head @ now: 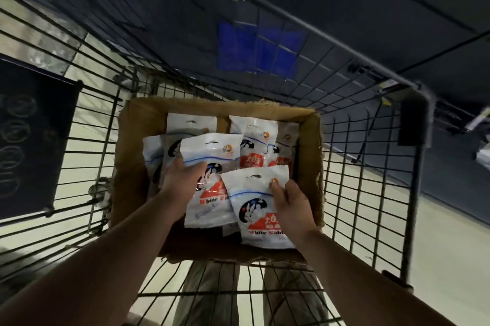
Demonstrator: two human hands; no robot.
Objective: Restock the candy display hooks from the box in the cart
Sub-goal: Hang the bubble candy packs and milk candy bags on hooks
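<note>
An open cardboard box (134, 145) sits in the wire cart (371, 193) and holds several white candy bags with a rabbit picture and red label. My left hand (180, 179) grips one candy bag (209, 166) by its left edge, lifted above the others. My right hand (291, 203) holds a second candy bag (254, 209) at its right side, thumb on the front near the top. More bags (254, 140) lie flat at the back of the box.
The cart's black wire walls surround the box on all sides. A dark panel (31, 140) stands outside the cart at the left. A blue sheet (259, 52) shows through the cart's far end. Pale floor lies beneath, and trouser legs (212, 294) show below the cart.
</note>
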